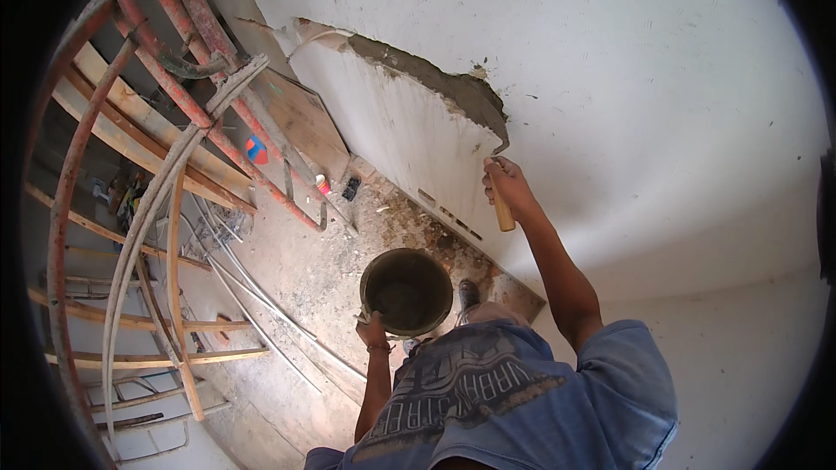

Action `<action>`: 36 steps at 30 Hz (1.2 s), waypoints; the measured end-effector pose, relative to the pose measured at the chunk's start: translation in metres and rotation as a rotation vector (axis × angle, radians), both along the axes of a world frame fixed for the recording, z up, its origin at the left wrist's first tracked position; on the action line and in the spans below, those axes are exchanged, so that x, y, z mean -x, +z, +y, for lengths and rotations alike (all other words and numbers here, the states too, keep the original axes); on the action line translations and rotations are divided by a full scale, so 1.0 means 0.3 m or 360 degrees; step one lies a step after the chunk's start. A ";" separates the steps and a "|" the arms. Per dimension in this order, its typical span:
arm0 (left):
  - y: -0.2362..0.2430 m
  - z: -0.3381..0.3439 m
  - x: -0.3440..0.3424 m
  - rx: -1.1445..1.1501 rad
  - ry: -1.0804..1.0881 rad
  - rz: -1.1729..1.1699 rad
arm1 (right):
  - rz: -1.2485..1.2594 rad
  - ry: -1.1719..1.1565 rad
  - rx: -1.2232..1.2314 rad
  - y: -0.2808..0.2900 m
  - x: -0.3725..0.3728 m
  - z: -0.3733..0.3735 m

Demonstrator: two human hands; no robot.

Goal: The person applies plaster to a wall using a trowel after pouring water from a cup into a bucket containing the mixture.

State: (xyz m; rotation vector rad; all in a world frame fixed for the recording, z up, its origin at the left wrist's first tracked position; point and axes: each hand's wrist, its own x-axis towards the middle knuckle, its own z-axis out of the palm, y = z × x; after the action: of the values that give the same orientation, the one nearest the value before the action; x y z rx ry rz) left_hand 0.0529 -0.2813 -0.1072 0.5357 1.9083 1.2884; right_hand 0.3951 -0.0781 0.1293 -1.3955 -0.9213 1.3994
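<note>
My right hand [514, 187] is closed around the wooden handle of a trowel [503, 211], raised against the white wall [653, 104]. The trowel's thin metal neck meets the lower right end of a strip of grey mortar [475, 97]; its blade is hard to make out. This rough strip runs along the top of a paler wall section [409, 113]. Lower down, my left hand [373, 331] grips the near left rim of a dark round bucket [370, 274], held in front of my body. Inside the bucket is shadow, so its contents cannot be told clearly.
Red metal scaffold frames [165, 87] and wooden planks [157, 126] stand at the left. Long thin pipes [270, 300] lie across the dusty floor [296, 252]. By the wall base are a small red-and-white cup [322, 184], a black object [351, 188] and mortar debris.
</note>
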 end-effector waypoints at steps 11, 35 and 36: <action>0.106 0.018 0.052 0.0044 -0.0146 0.0086 | -0.0051 -0.0123 -0.0055 0.063 -0.042 -0.123; 0.052 0.095 0.017 0.0105 -0.0067 0.0062 | -0.0166 -0.0036 0.0099 -0.132 -0.110 -0.095; 0.054 0.098 0.003 0.0083 -0.0064 0.0034 | -0.0098 -0.0057 0.0182 -0.091 -0.112 -0.117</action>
State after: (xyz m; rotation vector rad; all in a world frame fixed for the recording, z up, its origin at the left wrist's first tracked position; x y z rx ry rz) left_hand 0.0520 -0.2518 -0.0909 0.5606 1.9337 1.2083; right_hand 0.4287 -0.1132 0.1021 -1.5407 -0.8631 1.4077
